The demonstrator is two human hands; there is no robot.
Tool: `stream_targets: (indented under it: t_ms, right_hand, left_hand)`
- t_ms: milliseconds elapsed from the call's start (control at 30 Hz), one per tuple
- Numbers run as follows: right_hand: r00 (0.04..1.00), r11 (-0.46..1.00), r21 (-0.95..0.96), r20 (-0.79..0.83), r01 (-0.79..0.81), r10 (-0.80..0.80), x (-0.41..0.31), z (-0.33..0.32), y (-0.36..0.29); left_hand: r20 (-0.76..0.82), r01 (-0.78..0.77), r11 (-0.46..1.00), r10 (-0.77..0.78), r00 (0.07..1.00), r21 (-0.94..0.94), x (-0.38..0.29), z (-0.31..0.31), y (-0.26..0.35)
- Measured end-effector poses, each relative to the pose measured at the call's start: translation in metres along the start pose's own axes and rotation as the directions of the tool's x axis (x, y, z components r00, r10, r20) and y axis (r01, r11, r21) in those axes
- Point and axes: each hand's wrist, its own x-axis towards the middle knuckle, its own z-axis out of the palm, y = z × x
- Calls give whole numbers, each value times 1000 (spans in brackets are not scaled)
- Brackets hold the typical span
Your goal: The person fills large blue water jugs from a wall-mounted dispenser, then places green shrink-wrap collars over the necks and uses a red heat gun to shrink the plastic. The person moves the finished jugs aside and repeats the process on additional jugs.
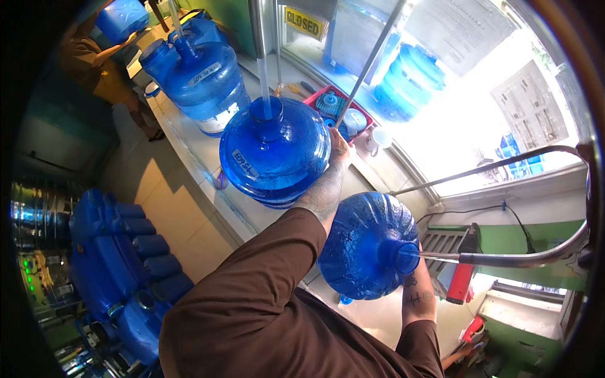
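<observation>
My left hand (341, 147) is at the far right side of a round blue water jug (279, 156), by the lower end of a thin metal rod (368, 66); its grip is unclear. Water runs from a metal spout (257, 33) into this jug's neck. My right forearm reaches up behind a ribbed blue water jug (359, 245), which hides most of my right hand (419, 250). A stream from a curved metal spout (496, 259) enters that jug's mouth. Another blue jug (203, 80), with a handle and labels, stands beyond under a clear stream.
A red basket (314, 98) with caps and a white mug (378, 138) sit by the window. Purple-handled scissors (220, 180) lie at the edge of the tiled counter (189, 146). Blue containers (108, 264) crowd the left floor. Another person (101, 66) holds a blue container at upper left.
</observation>
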Motion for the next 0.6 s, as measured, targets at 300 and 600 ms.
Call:
stream_targets:
  t_ms: [300,600]
  right_hand:
    - [1000,1000,11,11,-16,16,-1,-10,8]
    - [991,995,28,95,97,-99,27,28,-18]
  left_hand:
    - [309,-12,986,-40,950,164,-1,8,-4]
    - [442,-267,783,557,704,-562,-29,-40,48]
